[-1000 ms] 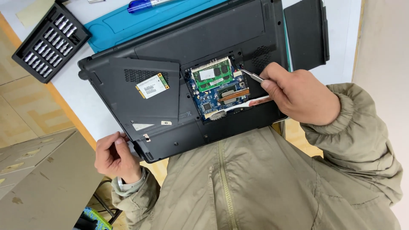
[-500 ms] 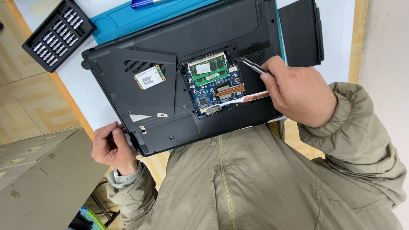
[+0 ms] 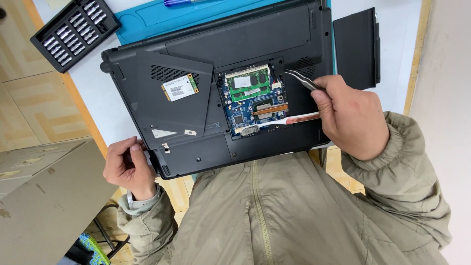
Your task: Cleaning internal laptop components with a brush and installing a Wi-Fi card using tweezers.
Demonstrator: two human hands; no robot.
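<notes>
The right hand (image 3: pixel 351 115) pinches metal tweezers (image 3: pixel 301 79) and a white brush (image 3: pixel 274 120) over the open laptop (image 3: pixel 196 98), while at eight o'clock the left hand (image 3: pixel 126 167) grips its corner.

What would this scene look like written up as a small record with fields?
Main object: black upturned laptop, bottom hatch open
Exposed part: blue circuit board with a green memory module
Right hand: holds silver metal tweezers and a slim white-handled brush over the board
Left hand: grips the laptop's near corner
Underlay: blue work mat on a white table
Nearby: black tray of screwdriver bits; black rectangular battery pack
</notes>
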